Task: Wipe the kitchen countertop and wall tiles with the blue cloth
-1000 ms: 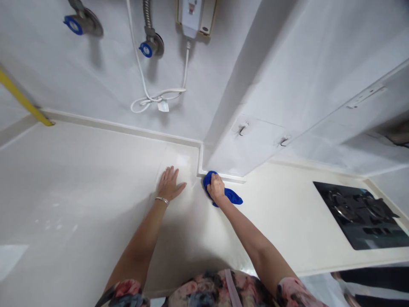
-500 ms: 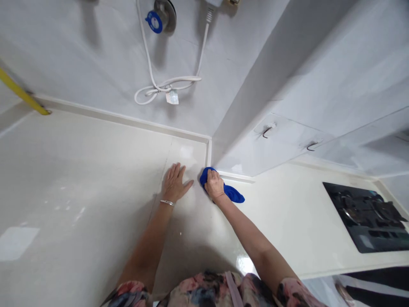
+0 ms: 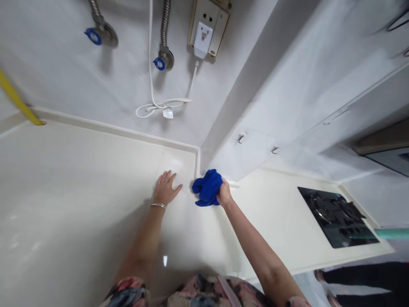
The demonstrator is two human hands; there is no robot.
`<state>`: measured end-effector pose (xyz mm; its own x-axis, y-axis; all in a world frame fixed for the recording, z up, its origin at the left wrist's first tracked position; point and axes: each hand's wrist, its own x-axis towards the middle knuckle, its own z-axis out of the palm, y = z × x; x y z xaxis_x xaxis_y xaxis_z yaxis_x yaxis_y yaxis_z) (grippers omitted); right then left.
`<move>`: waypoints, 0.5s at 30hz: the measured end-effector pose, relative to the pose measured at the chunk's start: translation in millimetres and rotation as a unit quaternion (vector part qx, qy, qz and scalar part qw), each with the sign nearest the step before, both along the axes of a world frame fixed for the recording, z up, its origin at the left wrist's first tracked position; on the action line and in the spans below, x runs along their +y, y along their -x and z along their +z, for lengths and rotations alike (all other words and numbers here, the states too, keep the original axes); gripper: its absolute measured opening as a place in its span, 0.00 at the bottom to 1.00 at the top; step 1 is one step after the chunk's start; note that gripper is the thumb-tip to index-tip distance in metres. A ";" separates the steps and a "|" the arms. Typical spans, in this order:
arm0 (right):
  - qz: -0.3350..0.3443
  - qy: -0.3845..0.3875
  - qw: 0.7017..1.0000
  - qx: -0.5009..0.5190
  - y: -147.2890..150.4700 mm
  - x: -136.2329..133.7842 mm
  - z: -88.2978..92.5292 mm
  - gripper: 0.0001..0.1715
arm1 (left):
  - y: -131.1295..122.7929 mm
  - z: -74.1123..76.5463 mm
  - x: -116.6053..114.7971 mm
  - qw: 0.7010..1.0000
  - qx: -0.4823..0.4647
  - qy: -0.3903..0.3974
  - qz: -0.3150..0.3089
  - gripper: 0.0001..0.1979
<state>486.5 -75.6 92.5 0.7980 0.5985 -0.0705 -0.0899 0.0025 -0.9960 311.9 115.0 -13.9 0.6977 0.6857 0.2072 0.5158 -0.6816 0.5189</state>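
My left hand point(image 3: 165, 189) rests on the pale countertop point(image 3: 96, 179) with its fingers spread and nothing in it; a silver bracelet point(image 3: 159, 205) circles the wrist. Just to its right, a bunched blue cloth point(image 3: 208, 187) is at the inner corner where the counter meets the projecting wall. My right hand point(image 3: 224, 192) grips the cloth's right side, its fingers partly hidden behind the fabric.
A black gas stove point(image 3: 335, 217) is set in the counter at right. Wall hooks point(image 3: 242, 138), a socket with a white plug point(image 3: 203, 39), a looped white cable point(image 3: 153, 108) and blue-handled valves point(image 3: 159, 64) are above. A yellow pipe point(image 3: 19, 98) stands at left.
My right hand has gone from pressing down on the cloth to holding its right side, and the cloth is more bunched. The view has tilted upward, showing the socket. My left hand stays flat.
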 end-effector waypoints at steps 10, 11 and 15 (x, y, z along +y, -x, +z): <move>-0.013 -0.036 0.999 -0.018 -2.9 -120.0 52.3 0.23 | 1.9 8.3 2.5 1.000 -0.005 -0.003 0.002 0.37; -0.022 -0.042 0.999 -0.018 -2.4 -128.7 54.8 0.24 | 2.3 12.1 1.3 1.000 0.009 0.003 0.005 0.37; 0.001 -0.023 0.999 -0.048 -5.4 -154.8 62.0 0.26 | 1.7 31.5 -29.3 0.993 0.049 0.089 0.061 0.40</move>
